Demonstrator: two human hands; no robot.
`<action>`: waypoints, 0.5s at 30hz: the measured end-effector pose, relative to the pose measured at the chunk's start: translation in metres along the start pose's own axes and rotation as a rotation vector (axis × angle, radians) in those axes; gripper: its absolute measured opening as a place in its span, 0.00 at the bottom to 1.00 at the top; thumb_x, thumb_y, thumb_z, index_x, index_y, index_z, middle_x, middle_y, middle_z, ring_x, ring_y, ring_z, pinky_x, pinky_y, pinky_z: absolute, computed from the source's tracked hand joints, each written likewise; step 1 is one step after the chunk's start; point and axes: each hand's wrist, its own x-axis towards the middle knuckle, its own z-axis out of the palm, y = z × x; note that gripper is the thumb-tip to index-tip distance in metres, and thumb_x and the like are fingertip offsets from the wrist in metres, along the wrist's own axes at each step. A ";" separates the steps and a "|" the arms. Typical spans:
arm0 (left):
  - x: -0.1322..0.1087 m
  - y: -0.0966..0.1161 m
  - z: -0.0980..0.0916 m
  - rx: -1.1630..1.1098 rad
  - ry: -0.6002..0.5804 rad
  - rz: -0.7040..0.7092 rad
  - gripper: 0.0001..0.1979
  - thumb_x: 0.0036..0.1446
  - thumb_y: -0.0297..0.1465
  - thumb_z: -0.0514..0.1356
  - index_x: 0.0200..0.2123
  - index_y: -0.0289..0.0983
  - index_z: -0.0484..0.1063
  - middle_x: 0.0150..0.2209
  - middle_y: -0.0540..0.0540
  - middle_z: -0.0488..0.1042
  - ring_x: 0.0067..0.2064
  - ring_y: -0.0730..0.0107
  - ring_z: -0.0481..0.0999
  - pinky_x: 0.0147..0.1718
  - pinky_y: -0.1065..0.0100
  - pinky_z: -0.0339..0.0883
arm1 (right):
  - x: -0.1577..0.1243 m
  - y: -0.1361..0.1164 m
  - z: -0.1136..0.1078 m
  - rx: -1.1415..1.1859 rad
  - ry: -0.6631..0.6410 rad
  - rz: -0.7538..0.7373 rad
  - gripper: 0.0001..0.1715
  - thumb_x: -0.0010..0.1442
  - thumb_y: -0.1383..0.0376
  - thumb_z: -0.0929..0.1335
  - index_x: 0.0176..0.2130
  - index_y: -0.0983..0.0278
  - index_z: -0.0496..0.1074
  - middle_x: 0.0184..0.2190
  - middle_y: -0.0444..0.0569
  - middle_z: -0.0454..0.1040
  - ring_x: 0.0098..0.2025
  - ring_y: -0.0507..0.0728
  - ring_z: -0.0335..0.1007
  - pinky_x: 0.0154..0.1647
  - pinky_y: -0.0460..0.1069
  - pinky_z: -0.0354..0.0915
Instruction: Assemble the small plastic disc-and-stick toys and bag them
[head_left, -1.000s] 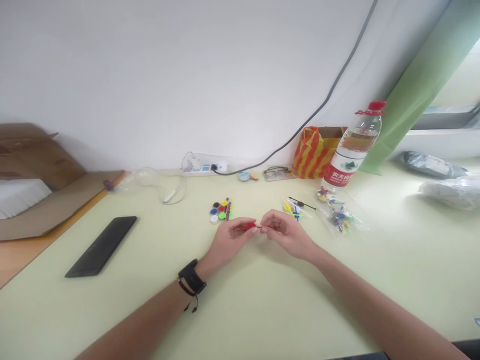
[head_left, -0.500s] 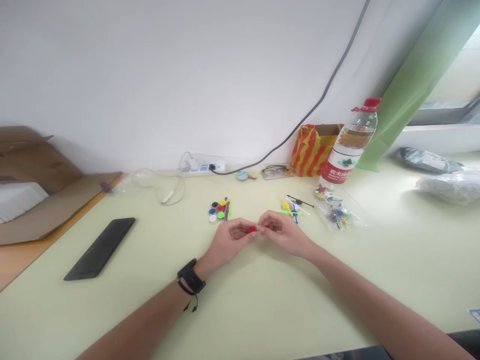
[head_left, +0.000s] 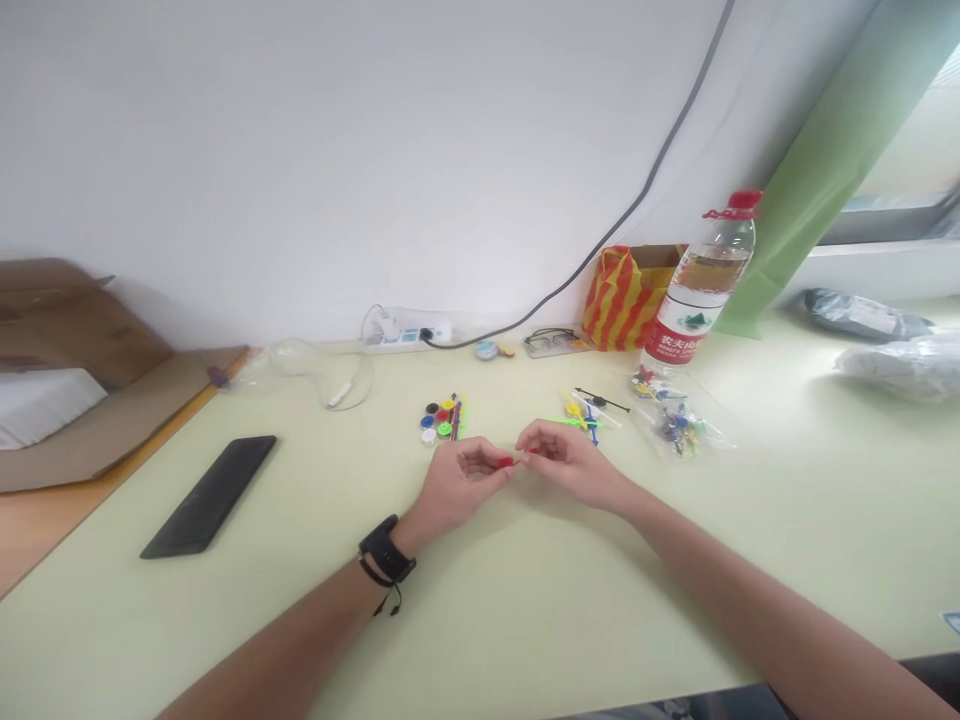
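My left hand (head_left: 456, 487) is closed in a pinch on a small red plastic disc (head_left: 506, 462). Facing it, my right hand (head_left: 576, 470) pinches a small red plastic piece (head_left: 533, 452), mostly covered by the fingers. The fingertips of both hands nearly meet above the table. Just beyond my left hand lies a group of small coloured discs (head_left: 444, 429) beside several thin coloured sticks (head_left: 456, 420). Past my right hand are coloured spinner arrows with round hubs (head_left: 589, 423), one of them a black arrow (head_left: 600, 402).
A clear bag of small coloured parts (head_left: 681, 432) lies right, near a large water bottle (head_left: 694, 290) and a striped bag (head_left: 622, 300). Eyeglasses (head_left: 553, 340) and a power strip (head_left: 412, 332) sit by the wall. A black flat case (head_left: 210, 497) and cardboard box (head_left: 142, 400) are left.
Both hands stay together in nearly the same spot, still pinching the red pieces, with only a slight shift of the fingers. The whole view has moved a little.
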 end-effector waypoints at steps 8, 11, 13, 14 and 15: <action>0.005 0.001 -0.004 -0.153 -0.064 -0.072 0.12 0.61 0.39 0.67 0.40 0.35 0.79 0.42 0.41 0.82 0.45 0.60 0.82 0.47 0.60 0.76 | 0.002 0.006 -0.003 -0.005 0.135 0.017 0.16 0.63 0.54 0.71 0.46 0.61 0.71 0.39 0.47 0.73 0.30 0.51 0.66 0.31 0.48 0.64; 0.007 -0.004 -0.006 -0.198 0.000 -0.101 0.15 0.56 0.38 0.71 0.44 0.37 0.78 0.43 0.43 0.81 0.44 0.61 0.82 0.46 0.61 0.77 | 0.003 0.008 -0.006 -0.102 0.242 -0.030 0.13 0.64 0.55 0.70 0.44 0.60 0.72 0.39 0.48 0.72 0.32 0.53 0.68 0.33 0.50 0.65; 0.009 -0.006 -0.007 -0.228 0.035 -0.126 0.18 0.55 0.38 0.72 0.46 0.37 0.78 0.42 0.43 0.81 0.42 0.62 0.83 0.47 0.60 0.78 | 0.003 0.007 -0.007 -0.137 0.228 -0.061 0.11 0.65 0.55 0.69 0.40 0.60 0.72 0.33 0.46 0.71 0.32 0.54 0.67 0.33 0.50 0.65; 0.009 -0.007 -0.007 -0.239 0.046 -0.137 0.18 0.54 0.39 0.72 0.46 0.37 0.79 0.42 0.43 0.81 0.42 0.62 0.83 0.48 0.59 0.78 | 0.003 0.007 -0.007 -0.140 0.205 -0.073 0.11 0.66 0.55 0.68 0.41 0.60 0.72 0.31 0.45 0.70 0.31 0.54 0.66 0.33 0.50 0.64; 0.010 -0.006 -0.007 -0.248 0.054 -0.146 0.18 0.54 0.39 0.72 0.45 0.37 0.79 0.42 0.43 0.82 0.42 0.62 0.83 0.48 0.58 0.78 | 0.002 0.006 -0.007 -0.138 0.178 -0.081 0.11 0.67 0.55 0.67 0.43 0.60 0.73 0.29 0.45 0.69 0.31 0.54 0.66 0.33 0.50 0.64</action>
